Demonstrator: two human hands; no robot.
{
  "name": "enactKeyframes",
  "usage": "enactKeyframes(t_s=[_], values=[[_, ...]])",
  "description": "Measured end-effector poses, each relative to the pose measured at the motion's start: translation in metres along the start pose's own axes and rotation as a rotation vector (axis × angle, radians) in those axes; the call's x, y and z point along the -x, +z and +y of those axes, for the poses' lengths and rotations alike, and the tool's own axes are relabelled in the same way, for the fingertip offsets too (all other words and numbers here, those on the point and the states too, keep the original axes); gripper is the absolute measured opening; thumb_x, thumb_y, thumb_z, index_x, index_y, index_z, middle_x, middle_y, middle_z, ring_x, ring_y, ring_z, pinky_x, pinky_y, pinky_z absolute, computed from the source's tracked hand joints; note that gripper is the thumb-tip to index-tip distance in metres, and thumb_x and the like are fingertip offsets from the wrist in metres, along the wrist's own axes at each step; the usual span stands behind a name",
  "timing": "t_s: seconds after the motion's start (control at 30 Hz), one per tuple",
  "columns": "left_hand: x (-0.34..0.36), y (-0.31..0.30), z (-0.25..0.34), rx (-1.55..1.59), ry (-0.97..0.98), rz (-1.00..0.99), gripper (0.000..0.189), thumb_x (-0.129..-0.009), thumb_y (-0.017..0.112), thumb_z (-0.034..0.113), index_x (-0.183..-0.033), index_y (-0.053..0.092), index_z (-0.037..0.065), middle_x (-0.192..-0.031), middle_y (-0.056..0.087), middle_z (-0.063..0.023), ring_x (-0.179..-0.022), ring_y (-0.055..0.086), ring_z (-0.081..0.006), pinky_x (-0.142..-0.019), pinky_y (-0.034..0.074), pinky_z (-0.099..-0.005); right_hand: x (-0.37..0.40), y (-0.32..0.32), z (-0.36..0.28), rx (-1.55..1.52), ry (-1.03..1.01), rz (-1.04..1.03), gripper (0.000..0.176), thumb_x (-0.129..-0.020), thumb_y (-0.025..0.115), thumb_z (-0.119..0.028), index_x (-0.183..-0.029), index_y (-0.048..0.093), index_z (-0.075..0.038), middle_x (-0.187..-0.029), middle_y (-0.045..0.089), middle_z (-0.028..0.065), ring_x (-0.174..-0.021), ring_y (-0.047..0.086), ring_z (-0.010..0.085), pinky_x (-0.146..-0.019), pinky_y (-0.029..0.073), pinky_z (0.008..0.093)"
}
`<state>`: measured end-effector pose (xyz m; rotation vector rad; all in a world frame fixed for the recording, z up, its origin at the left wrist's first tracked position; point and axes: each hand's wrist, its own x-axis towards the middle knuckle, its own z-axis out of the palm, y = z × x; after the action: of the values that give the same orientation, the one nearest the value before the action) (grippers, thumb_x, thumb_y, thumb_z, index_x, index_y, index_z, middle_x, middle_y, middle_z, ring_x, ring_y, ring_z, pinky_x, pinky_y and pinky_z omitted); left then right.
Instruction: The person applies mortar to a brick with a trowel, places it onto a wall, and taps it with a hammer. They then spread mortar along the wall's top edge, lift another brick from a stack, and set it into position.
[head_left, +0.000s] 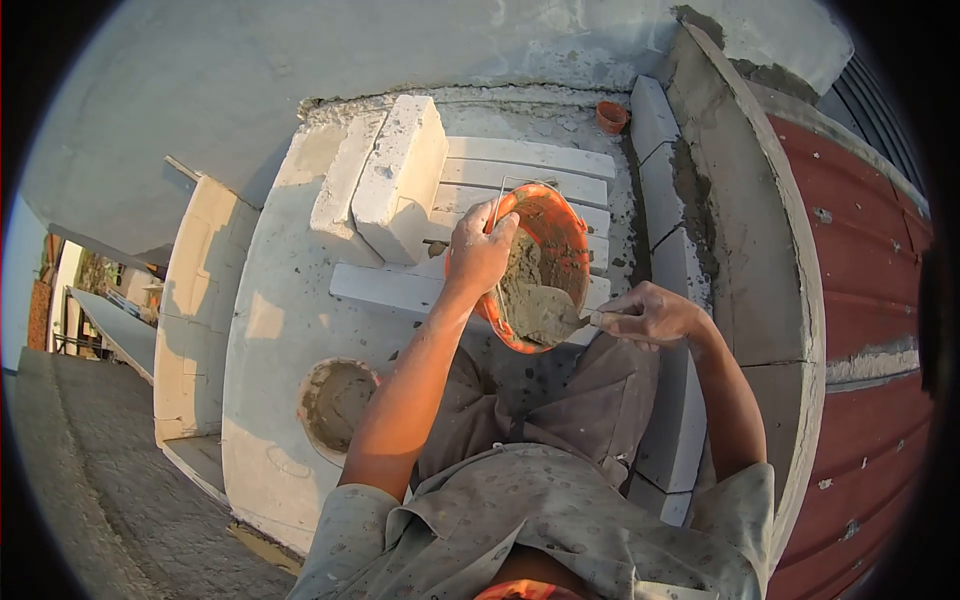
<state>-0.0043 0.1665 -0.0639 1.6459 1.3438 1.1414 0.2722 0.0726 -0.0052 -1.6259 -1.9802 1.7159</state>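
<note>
An orange bucket (572, 238) with wet grey mortar (522, 275) inside is tilted in front of my body. My left hand (480, 250) is closed on its rim at the left side, by the wire handle. In my right hand (648, 314) is the handle of a trowel (548, 314), whose blade lies in the mortar near the bucket's lower edge. Flat white blocks (530, 153) lie in a row behind and under the bucket.
Two white blocks (400, 180) stand to the left of the bucket. A round tub of mortar (338, 405) sits at lower left. A small orange pot (611, 117) is at the back. Along the right run a block row (660, 185) and a low wall (745, 220), with red metal roofing (850, 260) beyond.
</note>
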Motion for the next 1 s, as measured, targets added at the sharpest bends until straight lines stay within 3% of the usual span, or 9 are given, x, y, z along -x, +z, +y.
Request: enactKeyframes(t_s=[0.17, 0.23, 0.37, 0.53, 0.67, 0.73, 0.8, 0.87, 1.0], values=[[-0.004, -0.011, -0.001, 0.064, -0.049, 0.036, 0.029, -0.094, 0.060, 0.020, -0.116, 0.067, 0.001, -0.104, 0.070, -0.0163, -0.094, 0.066, -0.0273, -0.088, 0.049, -0.0368, 0.018, 0.034, 0.026, -0.185, 0.060, 0.215, 0.027, -0.096, 0.061, -0.026, -0.110, 0.072, -0.006, -0.064, 0.054, -0.0009, -0.050, 0.053, 0.0089, -0.045, 0.044, 0.0278], [-0.008, -0.010, -0.011, 0.106, -0.078, 0.044, 0.032, -0.095, 0.060, 0.020, -0.119, 0.066, 0.000, -0.104, 0.071, -0.0142, -0.096, 0.066, -0.0240, -0.090, 0.049, -0.0364, 0.028, 0.041, 0.018, -0.278, 0.111, 0.273, 0.030, -0.096, 0.063, -0.027, -0.115, 0.071, -0.006, -0.066, 0.055, -0.0009, -0.051, 0.052, 0.0084, -0.046, 0.044, 0.0269], [-0.009, -0.008, -0.014, 0.138, -0.047, 0.058, 0.033, -0.096, 0.060, 0.020, -0.121, 0.065, -0.002, -0.107, 0.071, -0.0130, -0.098, 0.065, -0.0216, -0.091, 0.048, -0.0353, 0.041, 0.042, 0.038, -0.473, -0.030, 0.379, 0.036, -0.096, 0.063, -0.026, -0.121, 0.067, 0.001, -0.071, 0.057, 0.0015, -0.053, 0.054, 0.0099, -0.047, 0.045, 0.0269], [-0.009, -0.007, -0.002, 0.122, -0.045, 0.036, 0.031, -0.097, 0.060, 0.018, -0.121, 0.065, -0.001, -0.103, 0.070, -0.0106, -0.096, 0.064, -0.0194, -0.090, 0.048, -0.0337, 0.064, -0.017, 0.065, -0.852, -0.156, 0.551, 0.045, -0.098, 0.059, -0.023, -0.133, 0.056, 0.005, -0.079, 0.063, 0.0102, -0.054, 0.058, 0.0144, -0.044, 0.047, 0.0273], [-0.010, -0.009, -0.006, 0.135, -0.061, 0.030, 0.031, -0.098, 0.059, 0.018, -0.120, 0.065, -0.001, -0.105, 0.070, -0.0103, -0.097, 0.063, -0.0192, -0.091, 0.047, -0.0338, 0.039, -0.078, 0.154, -1.230, -0.094, 0.753, 0.031, -0.098, 0.057, -0.024, -0.119, 0.059, 0.000, -0.079, 0.062, 0.0087, -0.052, 0.055, 0.0140, -0.040, 0.045, 0.0267], [-0.005, -0.013, 0.000, 0.094, -0.091, 0.049, 0.031, -0.098, 0.059, 0.019, -0.121, 0.065, -0.001, -0.106, 0.069, -0.0107, -0.098, 0.063, -0.0194, -0.092, 0.047, -0.0341, 0.020, -0.095, 0.202, -1.255, -0.002, 0.787, 0.027, -0.098, 0.056, -0.025, -0.113, 0.058, -0.002, -0.079, 0.061, 0.0084, -0.052, 0.055, 0.0145, -0.041, 0.046, 0.0271], [-0.001, -0.015, 0.017, 0.023, -0.113, 0.088, 0.032, -0.098, 0.058, 0.020, -0.122, 0.064, -0.002, -0.108, 0.069, -0.0114, -0.100, 0.062, -0.0196, -0.093, 0.046, -0.0342, 0.014, -0.105, 0.201, -1.180, 0.011, 0.847, 0.026, -0.099, 0.056, -0.027, -0.109, 0.056, -0.003, -0.079, 0.060, 0.0081, -0.052, 0.054, 0.0146, -0.042, 0.046, 0.0272], [-0.007, -0.014, 0.002, 0.096, -0.113, 0.064, 0.034, -0.098, 0.058, 0.020, -0.123, 0.063, -0.003, -0.110, 0.068, -0.0119, -0.102, 0.062, -0.0196, -0.094, 0.046, -0.0339, 0.002, -0.086, 0.157, -1.022, -0.025, 0.924, 0.029, -0.100, 0.054, -0.032, -0.107, 0.053, -0.004, -0.078, 0.058, 0.0077, -0.053, 0.054, 0.0144, -0.043, 0.047, 0.0269], [-0.009, -0.015, 0.004, 0.046, -0.093, 0.050, 0.037, -0.099, 0.056, 0.021, -0.124, 0.062, -0.005, -0.114, 0.067, -0.0130, -0.105, 0.061, -0.0203, -0.097, 0.044, -0.0341, -0.050, -0.105, 0.157, -1.089, 0.010, 0.905, 0.029, -0.101, 0.053, -0.031, -0.109, 0.051, -0.003, -0.078, 0.056, 0.0081, -0.056, 0.055, 0.0154, -0.045, 0.048, 0.0282]])
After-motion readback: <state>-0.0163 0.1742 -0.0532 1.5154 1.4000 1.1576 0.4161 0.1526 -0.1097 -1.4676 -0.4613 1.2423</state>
